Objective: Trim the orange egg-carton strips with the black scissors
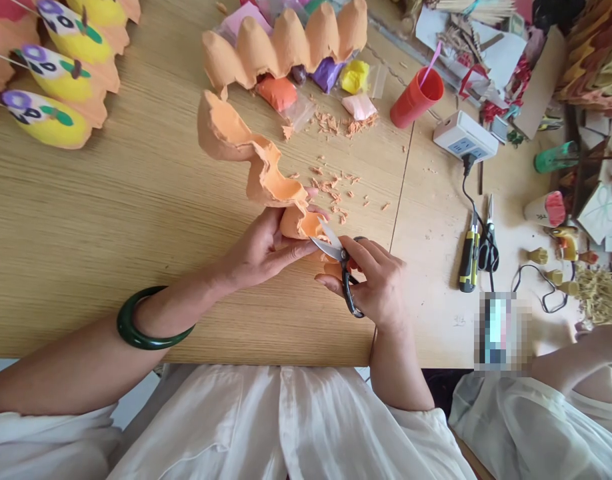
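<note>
My left hand (266,250) is closed around the near end of an orange egg carton strip (276,183), whose cups point away across the table. In my right hand (379,277) is a pair of scissors (343,257) with black handles. Their blades are spread apart at the rim of the nearest cup, beside my left thumb. Small orange trimmings (336,193) lie scattered just beyond the cup. A second orange carton strip (289,43) rests upside down at the back, with bags of coloured clay (279,92) along its front.
Painted carton pieces (61,117) stand at the far left. A red cup (417,97), a white power strip (465,137), a yellow-black utility knife (469,257) and other scissors (489,243) are to the right. Another person's arm (581,353) rests at the lower right.
</note>
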A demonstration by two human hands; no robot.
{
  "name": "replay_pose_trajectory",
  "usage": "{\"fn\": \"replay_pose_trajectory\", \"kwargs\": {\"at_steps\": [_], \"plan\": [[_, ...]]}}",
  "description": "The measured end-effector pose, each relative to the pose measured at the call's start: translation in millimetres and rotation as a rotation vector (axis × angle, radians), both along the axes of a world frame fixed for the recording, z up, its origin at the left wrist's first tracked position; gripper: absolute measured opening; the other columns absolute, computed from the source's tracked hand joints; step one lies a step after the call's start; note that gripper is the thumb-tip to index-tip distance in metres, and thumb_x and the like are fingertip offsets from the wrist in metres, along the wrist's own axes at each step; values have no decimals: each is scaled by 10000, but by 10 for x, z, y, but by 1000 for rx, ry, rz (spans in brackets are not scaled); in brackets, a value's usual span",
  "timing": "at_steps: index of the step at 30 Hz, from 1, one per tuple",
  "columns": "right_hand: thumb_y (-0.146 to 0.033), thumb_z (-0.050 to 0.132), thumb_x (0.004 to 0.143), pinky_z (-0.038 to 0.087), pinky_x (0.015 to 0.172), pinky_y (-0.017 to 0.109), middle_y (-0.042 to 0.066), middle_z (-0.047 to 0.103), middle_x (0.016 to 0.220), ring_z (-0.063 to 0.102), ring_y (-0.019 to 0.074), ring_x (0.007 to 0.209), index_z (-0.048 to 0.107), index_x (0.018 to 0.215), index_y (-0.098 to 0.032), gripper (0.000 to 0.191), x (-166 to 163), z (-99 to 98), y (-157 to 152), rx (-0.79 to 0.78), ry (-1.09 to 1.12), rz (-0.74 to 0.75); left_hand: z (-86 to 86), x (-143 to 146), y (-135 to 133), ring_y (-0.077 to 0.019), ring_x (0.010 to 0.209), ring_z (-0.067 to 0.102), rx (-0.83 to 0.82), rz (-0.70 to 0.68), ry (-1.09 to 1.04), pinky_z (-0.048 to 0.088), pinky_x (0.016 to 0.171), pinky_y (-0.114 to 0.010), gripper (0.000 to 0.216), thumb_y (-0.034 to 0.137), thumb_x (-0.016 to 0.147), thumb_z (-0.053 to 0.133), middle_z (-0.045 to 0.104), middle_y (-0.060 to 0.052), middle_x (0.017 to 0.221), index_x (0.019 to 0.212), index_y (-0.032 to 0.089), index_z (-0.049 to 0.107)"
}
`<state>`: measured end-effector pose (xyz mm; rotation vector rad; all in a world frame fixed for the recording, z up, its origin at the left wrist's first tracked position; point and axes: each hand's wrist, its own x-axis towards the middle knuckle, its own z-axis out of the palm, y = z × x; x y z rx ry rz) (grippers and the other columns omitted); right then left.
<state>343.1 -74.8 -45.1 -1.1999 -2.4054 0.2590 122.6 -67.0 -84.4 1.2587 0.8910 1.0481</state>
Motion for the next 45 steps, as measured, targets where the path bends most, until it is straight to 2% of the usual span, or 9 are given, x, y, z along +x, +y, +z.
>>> {"fn": "replay_pose_trajectory", "kwargs": {"at_steps": [7, 14, 18, 21, 27, 31, 35, 41, 45], "plan": [[-543, 678, 978, 406, 545, 231, 12, 670, 690, 582, 103, 557, 714, 1095, -114, 446, -4, -38, -7, 91, 13, 3, -26, 0, -1, -354, 1369, 608, -18, -21, 33, 591, 1072, -498, 725, 554, 925, 694, 639, -121, 1402, 1513, 199, 460], [-530, 707, 963, 362, 497, 223, -14, 634, 615, 536, 85, 494, 725, 1015, -120, 414, 18, -112, -10, 90, 70, -10, -10, 18, 17, -322, 1336, 638, -31, -27, -12, 600, 1076, -456, 606, 488, 935, 714, 659, -127, 1403, 1422, 194, 507], [-626, 710, 916, 433, 569, 233, 1, 640, 688, 543, 106, 552, 723, 1088, -143, 513, 57, -179, 21, -190, 194, -125, -59, 22, 36, -277, 1105, 737, -40, 71, -49, 663, 834, -357, 596, 454, 877, 791, 703, -130, 1295, 1352, 208, 530], [-692, 742, 848, 434, 589, 251, -13, 612, 721, 518, 113, 587, 700, 1136, -169, 598, 70, -215, 47, -387, 293, -217, -84, 9, 49, -241, 970, 741, -84, 126, -59, 628, 671, -294, 573, 460, 851, 818, 722, -107, 1221, 1300, 214, 560], [-687, 792, 797, 392, 556, 256, -42, 565, 692, 478, 113, 591, 677, 1108, -191, 597, 106, -178, 92, -556, 554, -239, -22, -41, 62, -201, 1060, 667, -220, 132, -159, 604, 968, -354, 382, 407, 843, 840, 737, 18, 1090, 1135, 241, 658], [-654, 778, 825, 370, 510, 250, -33, 564, 710, 460, 97, 556, 705, 1081, -184, 541, 185, -210, 121, -745, 710, -166, 63, -54, 84, -160, 963, 656, -364, 68, -271, 620, 949, -339, 204, 316, 877, 756, 716, 26, 982, 1036, 217, 674], [-648, 779, 816, 326, 432, 235, -36, 531, 709, 398, 79, 504, 715, 1094, -169, 558, 208, -282, 118, -911, 825, -90, 115, -70, 116, -135, 777, 596, -447, 34, -399, 663, 727, -327, 190, 252, 815, 781, 636, 12, 871, 942, 201, 648], [-624, 780, 834, 312, 447, 231, -51, 493, 655, 390, 74, 503, 714, 1054, -136, 540, 248, -182, 134, -1072, 742, 74, 221, -132, 142, -123, 637, 563, -500, -44, -402, 566, 507, -251, 290, 416, 827, 824, 625, 12, 752, 882, 191, 649], [-595, 754, 877, 289, 441, 214, -57, 480, 655, 388, 57, 491, 717, 1064, -101, 530, 339, -51, 238, -1194, 590, 228, 291, -190, 183, -130, 604, 550, -517, -91, -365, 547, 501, -254, 359, 476, 827, 829, 648, 1, 699, 893, 180, 636]]}}
